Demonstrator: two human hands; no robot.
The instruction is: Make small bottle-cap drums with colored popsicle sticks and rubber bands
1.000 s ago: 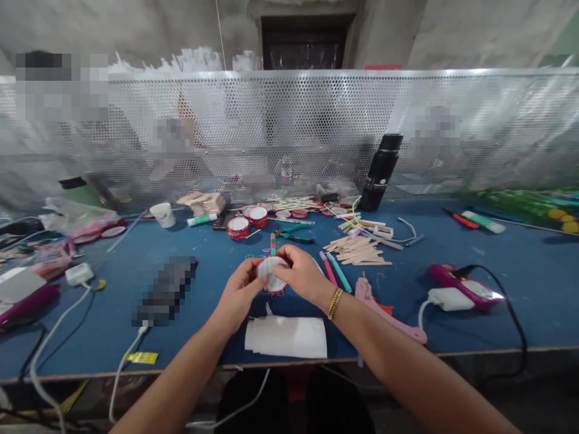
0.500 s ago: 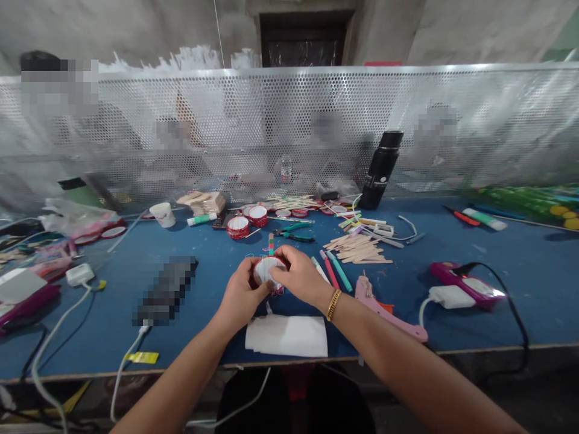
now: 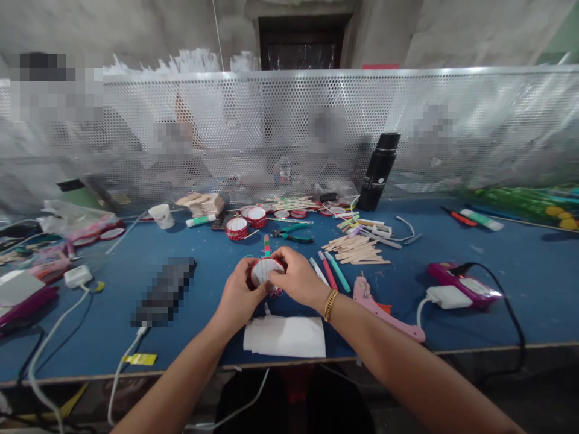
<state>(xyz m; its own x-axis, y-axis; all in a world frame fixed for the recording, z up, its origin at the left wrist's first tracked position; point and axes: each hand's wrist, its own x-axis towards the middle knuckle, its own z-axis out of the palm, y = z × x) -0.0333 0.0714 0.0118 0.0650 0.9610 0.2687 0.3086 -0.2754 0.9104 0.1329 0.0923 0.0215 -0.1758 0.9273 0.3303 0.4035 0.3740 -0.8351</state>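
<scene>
A small toy drum (image 3: 266, 272) with a white face and red rim is held between both hands above the blue table. My left hand (image 3: 242, 286) is closed around its left side, thumb at the lower edge. On the other side my right hand (image 3: 296, 274) grips it, with the thumb pressed on the white face. A stick with coloured bands (image 3: 266, 244) juts out beyond the drum's far edge. Pinkish thread (image 3: 275, 293) shows at its near edge. Just below the hands lies a folded white cloth or tissue (image 3: 284, 336).
Right of my hands lie several markers (image 3: 337, 271), a pink glue gun (image 3: 384, 313) and a pile of wooden sticks (image 3: 357, 249). Cutting pliers (image 3: 294, 232) and more drums (image 3: 237, 228) sit behind. A phone (image 3: 165, 292) lies left; a black flask (image 3: 380, 172) stands by the perforated metal screen (image 3: 271, 132).
Both hands keep their hold on the drum, which appears tipped slightly differently. The whole view has shifted a little; the other things stay in place.
</scene>
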